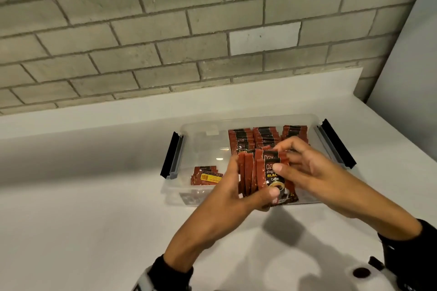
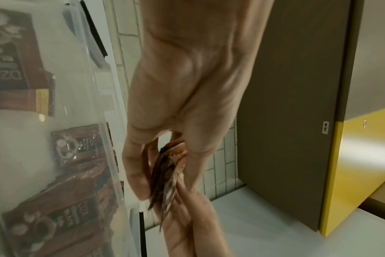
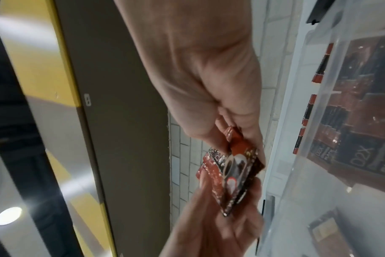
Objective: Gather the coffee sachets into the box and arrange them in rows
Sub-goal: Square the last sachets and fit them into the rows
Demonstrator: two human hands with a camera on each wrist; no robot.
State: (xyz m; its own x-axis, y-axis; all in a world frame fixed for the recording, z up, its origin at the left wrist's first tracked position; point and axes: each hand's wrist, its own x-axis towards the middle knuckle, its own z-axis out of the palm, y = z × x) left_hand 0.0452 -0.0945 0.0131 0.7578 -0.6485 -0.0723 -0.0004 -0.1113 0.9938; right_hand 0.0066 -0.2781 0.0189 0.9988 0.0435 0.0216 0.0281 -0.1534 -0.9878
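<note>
Nearby, loose sachets (image 1: 205, 176) lie beside box (image 1: 175, 186) wall.

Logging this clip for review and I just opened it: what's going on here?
A person is sorting coffee sachets into a clear plastic box on a white counter. Both hands hold one bundle of sachets above the box's near edge: the left hand grips it from the side, the right hand pinches its top. Upright rows of sachets already fill the box's far right part; a small flat pile lies at its near left.

A white bench (image 1: 82, 196) sits below a grey brick wall (image 1: 142, 30). A brown and yellow cupboard (image 2: 297, 104) stands nearby.
</note>
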